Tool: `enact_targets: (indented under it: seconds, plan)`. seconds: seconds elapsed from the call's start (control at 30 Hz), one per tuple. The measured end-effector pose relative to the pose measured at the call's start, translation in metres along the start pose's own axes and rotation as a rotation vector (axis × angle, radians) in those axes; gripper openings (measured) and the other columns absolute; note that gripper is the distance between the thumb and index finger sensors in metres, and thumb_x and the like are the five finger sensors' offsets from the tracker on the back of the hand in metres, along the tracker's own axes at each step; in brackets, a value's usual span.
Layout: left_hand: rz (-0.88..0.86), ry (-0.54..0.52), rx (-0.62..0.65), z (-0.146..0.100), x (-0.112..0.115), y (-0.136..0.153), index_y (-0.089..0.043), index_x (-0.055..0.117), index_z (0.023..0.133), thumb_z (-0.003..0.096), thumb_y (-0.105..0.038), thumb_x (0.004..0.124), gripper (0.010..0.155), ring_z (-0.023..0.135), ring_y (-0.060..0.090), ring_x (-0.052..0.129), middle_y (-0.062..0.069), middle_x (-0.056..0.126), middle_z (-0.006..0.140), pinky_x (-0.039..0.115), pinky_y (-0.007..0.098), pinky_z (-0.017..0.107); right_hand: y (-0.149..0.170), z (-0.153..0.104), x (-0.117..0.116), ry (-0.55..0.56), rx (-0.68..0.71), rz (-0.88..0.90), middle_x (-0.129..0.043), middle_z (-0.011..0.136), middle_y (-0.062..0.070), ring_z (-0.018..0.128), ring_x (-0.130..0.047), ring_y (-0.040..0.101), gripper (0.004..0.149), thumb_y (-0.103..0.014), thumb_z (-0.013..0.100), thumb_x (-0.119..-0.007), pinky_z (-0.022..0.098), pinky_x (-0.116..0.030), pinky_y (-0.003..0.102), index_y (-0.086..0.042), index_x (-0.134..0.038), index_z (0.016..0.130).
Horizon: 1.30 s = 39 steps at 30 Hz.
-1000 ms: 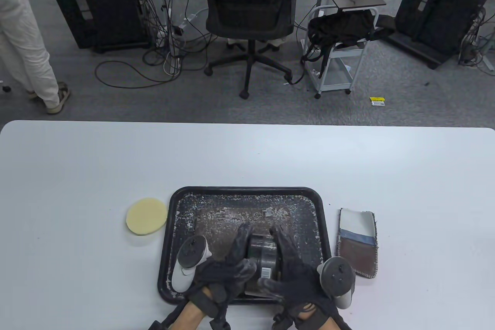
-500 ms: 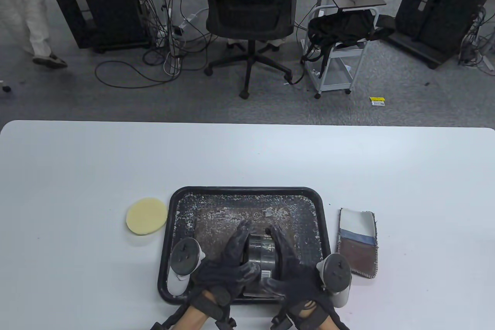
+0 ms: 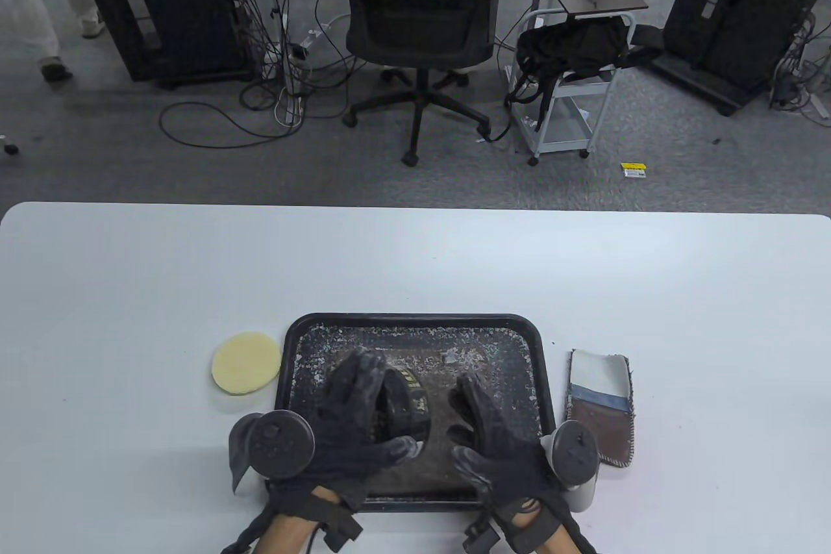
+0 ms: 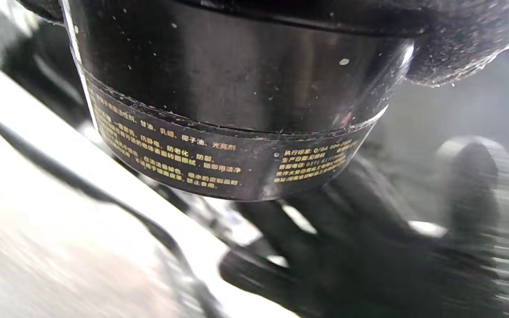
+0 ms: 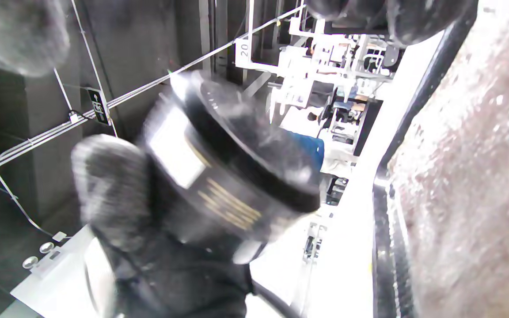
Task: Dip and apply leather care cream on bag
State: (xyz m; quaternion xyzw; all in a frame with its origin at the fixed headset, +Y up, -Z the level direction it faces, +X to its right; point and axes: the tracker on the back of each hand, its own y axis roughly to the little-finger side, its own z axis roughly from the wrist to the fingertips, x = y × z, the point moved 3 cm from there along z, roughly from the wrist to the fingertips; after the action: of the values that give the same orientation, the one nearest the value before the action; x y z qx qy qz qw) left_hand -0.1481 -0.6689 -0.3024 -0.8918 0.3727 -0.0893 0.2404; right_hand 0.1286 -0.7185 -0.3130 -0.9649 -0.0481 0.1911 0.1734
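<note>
A black cream jar (image 3: 410, 399) with gold lettering is held off the tray in my left hand (image 3: 357, 411), whose fingers and thumb wrap round it. It tilts over the tray's left half. Up close, the jar (image 4: 237, 101) fills the left wrist view; the jar (image 5: 219, 176) appears blurred in the right wrist view with its lid on. My right hand (image 3: 483, 427) hovers open over the tray's right half, holding nothing. The brown and white leather bag (image 3: 600, 408) lies flat on the table right of the tray.
The black tray (image 3: 415, 319) has a floor flecked with white residue. A round yellow sponge pad (image 3: 246, 364) lies on the white table (image 3: 415, 255) just left of the tray. Beyond the far edge are an office chair (image 3: 419, 2), a cart and cables.
Both hands held the jar at the tray's middle before. Now my left hand has carried it up and to the left, tilted, and my right hand has let go.
</note>
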Motion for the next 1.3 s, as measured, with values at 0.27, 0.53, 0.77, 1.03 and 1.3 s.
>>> enact_targets:
  seconds: [0.27, 0.53, 0.77, 1.03, 1.3]
  plan:
    - [0.517, -0.136, -0.491, -0.038, -0.081, 0.074, -0.038, 0.024, 0.116, 0.0453, -0.081, 0.082, 0.101, 0.117, 0.043, 0.032, -0.002, 0.023, 0.127, 0.059, 0.074, 0.072, 0.001, -0.003, 0.01, 0.019, 0.0, -0.042, -0.025, 0.112, 0.02, 0.101, -0.039, 0.055, 0.097, -0.064, 0.041, -0.078, 0.061, -0.054, 0.077, -0.019, -0.026, 0.11]
    - [0.457, -0.015, -0.967, -0.079, -0.097, 0.156, -0.038, 0.027, 0.116, 0.0453, -0.077, 0.084, 0.1, 0.117, 0.044, 0.03, 0.0, 0.022, 0.127, 0.054, 0.076, 0.072, 0.002, -0.006, 0.019, 0.04, 0.001, -0.06, -0.026, 0.112, 0.02, 0.101, -0.039, 0.055, 0.097, -0.063, 0.042, -0.078, 0.061, -0.053, 0.077, -0.018, -0.026, 0.11]
    - [0.471, 0.094, -1.118, -0.091, -0.085, 0.188, -0.036, 0.026, 0.116, 0.0462, -0.076, 0.083, 0.099, 0.117, 0.044, 0.028, 0.001, 0.02, 0.126, 0.052, 0.076, 0.072, 0.001, -0.007, 0.023, 0.043, -0.002, -0.094, -0.027, 0.112, 0.02, 0.101, -0.039, 0.055, 0.097, -0.062, 0.042, -0.078, 0.061, -0.052, 0.077, -0.017, -0.027, 0.11]
    - [0.428, 0.103, -1.123, -0.095, -0.077, 0.203, -0.033, 0.029, 0.117, 0.0474, -0.076, 0.08, 0.096, 0.118, 0.043, 0.026, 0.002, 0.022, 0.126, 0.045, 0.075, 0.074, 0.0, -0.008, 0.024, 0.027, 0.008, -0.17, -0.027, 0.112, 0.02, 0.101, -0.036, 0.054, 0.097, -0.062, 0.041, -0.079, 0.064, -0.044, 0.076, -0.017, -0.028, 0.11]
    - [0.459, 0.073, -1.042, -0.082, -0.08, 0.184, -0.029, 0.025, 0.116, 0.0493, -0.074, 0.078, 0.096, 0.117, 0.041, 0.018, 0.004, 0.015, 0.124, 0.027, 0.076, 0.075, -0.005, -0.008, 0.027, 0.018, 0.016, -0.329, -0.027, 0.113, 0.02, 0.102, -0.031, 0.054, 0.096, -0.061, 0.041, -0.08, 0.066, -0.033, 0.075, -0.017, -0.03, 0.11]
